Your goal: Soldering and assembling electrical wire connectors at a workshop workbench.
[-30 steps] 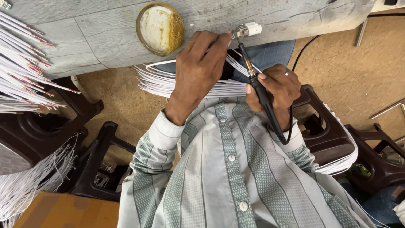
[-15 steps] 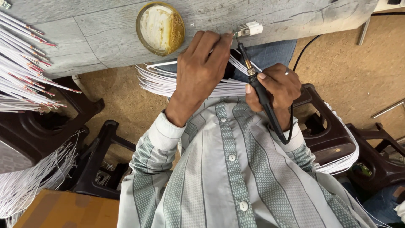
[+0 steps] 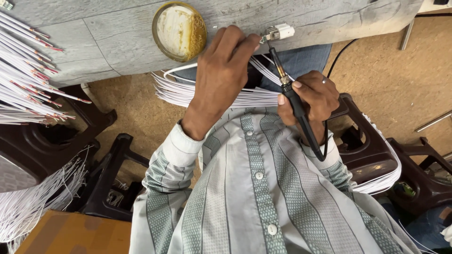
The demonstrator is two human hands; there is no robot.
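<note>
the right hand (image 3: 314, 98) sits right of the frame's centre, fingers wrapped round the black handle of a soldering iron (image 3: 293, 101) held like a pen, thumb pressed on the grip. the iron slants up and to the left, and its metal tip ends at a small white connector (image 3: 279, 32) lying on the edge of the grey wood-grain table (image 3: 103, 33) near the top centre. the iron's black cord loops down past the wrist.

the left hand (image 3: 222, 75) reaches up the middle of the frame, back of the hand toward the camera, fingertips curled at the table edge just left of the connector and pinching thin white wires that lead to it (the exact grip is hidden behind the knuckles). a thick bundle of white wires (image 3: 207, 94) lies across the lap under both hands, fanning out to the left.

a round tin of yellowish paste (image 3: 180, 31) stands on the table just left of the left hand. more white wires with red tips (image 3: 28, 80) lie at the upper left. dark plastic stools (image 3: 367, 155) stand on either side.
</note>
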